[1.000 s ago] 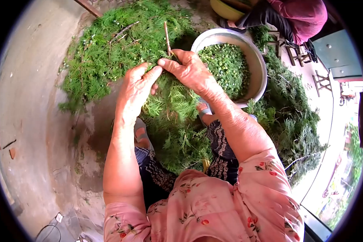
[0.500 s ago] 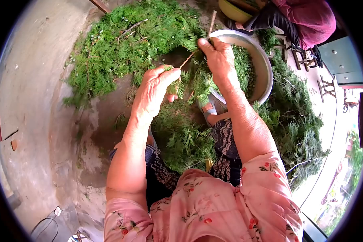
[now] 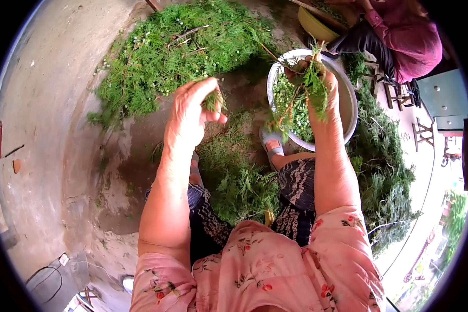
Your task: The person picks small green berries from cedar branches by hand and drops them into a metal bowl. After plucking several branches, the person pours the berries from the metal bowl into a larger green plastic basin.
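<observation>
My right hand (image 3: 329,93) is closed around a green conifer branch (image 3: 313,83), whose leafy twigs hang in front of the fingers. It is above the near side of a round metal basin (image 3: 351,114), which holds small green berries and bits of greenery (image 3: 298,117). To the left, apart from the branch, my left hand (image 3: 187,112) is curled round a small tuft of green sprigs (image 3: 213,101). Loose sprigs (image 3: 234,179) lie on the floor between my feet, below both hands.
A large heap of green branches (image 3: 151,67) lies ahead on the left. Darker branches (image 3: 382,182) are piled at the right. Beyond the basin, a person in a magenta top (image 3: 413,47) sits near a yellow bowl (image 3: 317,26). Small wooden stools (image 3: 424,132) stand at the right.
My hands have moved apart. The right hand went right with the branch and turned; the left hand has let go of the stem and keeps a tuft of sprigs.
</observation>
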### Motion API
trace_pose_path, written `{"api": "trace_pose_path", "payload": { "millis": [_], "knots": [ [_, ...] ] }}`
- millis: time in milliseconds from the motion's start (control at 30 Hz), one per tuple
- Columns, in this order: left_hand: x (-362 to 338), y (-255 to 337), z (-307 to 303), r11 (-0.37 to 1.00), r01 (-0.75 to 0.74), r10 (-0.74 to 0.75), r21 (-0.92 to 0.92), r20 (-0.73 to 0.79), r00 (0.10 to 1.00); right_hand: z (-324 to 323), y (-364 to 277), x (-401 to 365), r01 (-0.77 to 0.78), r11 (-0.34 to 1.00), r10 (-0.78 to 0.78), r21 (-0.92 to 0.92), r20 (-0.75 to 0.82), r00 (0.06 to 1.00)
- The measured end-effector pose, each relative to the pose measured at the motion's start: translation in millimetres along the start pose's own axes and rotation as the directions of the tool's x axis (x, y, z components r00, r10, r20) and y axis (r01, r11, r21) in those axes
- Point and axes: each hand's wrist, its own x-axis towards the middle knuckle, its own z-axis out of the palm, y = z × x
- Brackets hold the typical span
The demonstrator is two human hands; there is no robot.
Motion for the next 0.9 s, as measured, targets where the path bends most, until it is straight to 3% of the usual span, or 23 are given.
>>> {"api": "trace_pose_path", "payload": {
  "millis": [67,133,167,200,267,300,400,467,567,600,667,733,800,833,900],
  "knots": [
    [1,2,2,0.993,-0.001,0.000,-0.117,-0.006,1.000,5,4,-5,-0.015,0.997,0.015,0.076,-0.002,1.000],
    [4,-4,6,0.984,-0.023,0.012,-0.175,-0.066,0.998,14,0,-15,-0.075,0.995,0.078,-0.071,0.041,0.996],
    [6,-5,6,0.971,-0.050,0.022,-0.233,-0.121,0.992,12,8,-11,-0.092,0.995,0.091,0.038,0.023,0.996],
    [9,-5,4,0.971,-0.053,0.024,-0.231,-0.126,0.992,13,9,-10,-0.095,0.995,0.094,0.040,0.028,0.995],
    [14,-3,-3,0.941,-0.217,0.152,-0.260,-0.247,0.957,13,10,-10,-0.157,0.986,0.160,-0.053,0.074,0.984],
    [18,-1,-7,0.940,-0.268,0.201,-0.210,-0.293,0.935,14,8,-11,-0.195,0.963,0.207,-0.187,0.045,0.977],
    [24,2,-6,0.953,-0.282,0.240,-0.108,-0.294,0.925,25,7,-22,-0.257,0.945,0.268,-0.200,0.027,0.963],
    [22,0,-2,0.978,-0.179,0.187,0.104,-0.067,0.980,27,10,-24,-0.255,0.954,0.266,-0.159,0.051,0.963],
    [19,-13,19,0.898,0.063,-0.046,0.435,-0.048,0.998,45,-1,-34,-0.243,0.873,0.309,-0.422,0.095,0.946],
    [7,-9,35,0.907,0.072,-0.079,0.416,-0.001,0.997,48,-3,-39,-0.244,0.873,0.310,-0.422,0.092,0.946],
    [16,-37,24,0.953,-0.047,-0.016,0.300,0.204,0.979,50,-4,-48,-0.161,0.880,0.206,-0.448,0.054,0.977],
    [13,-37,27,0.946,-0.034,-0.039,0.321,0.218,0.975,50,-2,-43,-0.142,0.870,0.166,-0.472,0.008,0.986],
    [13,-43,29,0.931,-0.098,0.010,0.353,0.243,0.970,45,3,-29,-0.270,0.803,0.327,-0.531,0.014,0.945],
    [13,-42,28,0.928,-0.024,-0.080,0.371,0.260,0.962,46,6,-24,-0.339,0.774,0.352,-0.535,-0.082,0.933],
    [10,-41,33,0.918,-0.030,-0.087,0.396,0.273,0.958,48,9,-27,-0.277,0.795,0.292,-0.539,-0.059,0.955]
  ]
}}
